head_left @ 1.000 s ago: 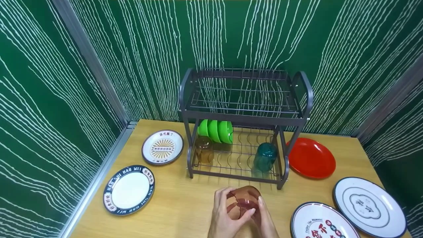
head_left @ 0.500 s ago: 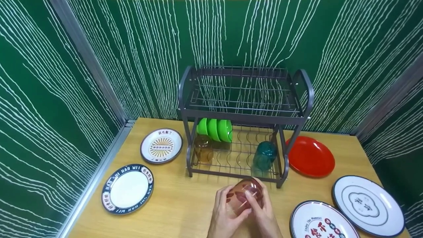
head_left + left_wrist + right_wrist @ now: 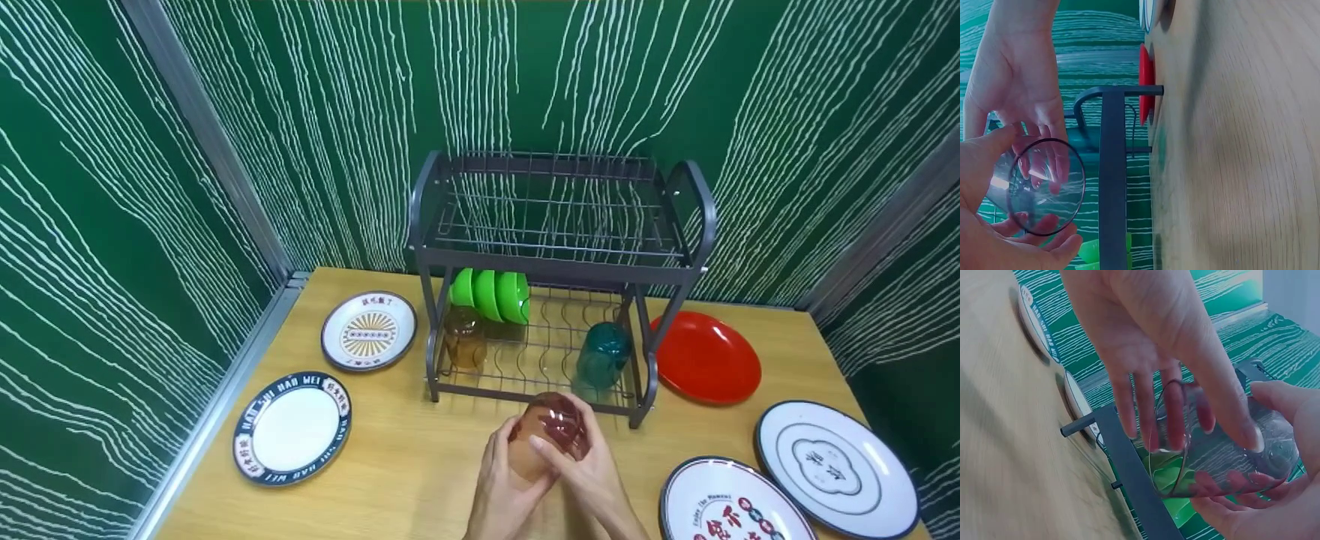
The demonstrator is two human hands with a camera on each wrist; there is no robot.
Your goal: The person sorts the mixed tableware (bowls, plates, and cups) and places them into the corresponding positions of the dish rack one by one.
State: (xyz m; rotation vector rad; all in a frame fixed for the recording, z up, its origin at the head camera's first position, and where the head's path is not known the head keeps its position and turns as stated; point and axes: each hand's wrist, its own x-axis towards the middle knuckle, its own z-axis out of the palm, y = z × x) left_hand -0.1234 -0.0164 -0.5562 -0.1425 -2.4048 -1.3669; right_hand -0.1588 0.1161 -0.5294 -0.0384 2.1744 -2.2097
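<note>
Both hands hold one clear reddish-brown drinking glass above the front of the table, below the rack. My left hand has its fingers curled round the left side. From the other side my right hand grips it, thumb laid along the wall. In the left wrist view the round mouth of the glass shows as a dark ring facing the tabletop. The right wrist view has the glass lengthwise between the hands, with nothing visible inside.
A dark two-tier dish rack holds green bowls, an amber glass and a teal glass on its lower tier. A navy-rimmed plate and sunburst plate lie left; a red plate and two white plates lie right.
The glass has turned in the hands: its open end showed at first, now its rounded closed end points up toward the rack. Both hands have shifted grip and moved slightly toward the rack.
</note>
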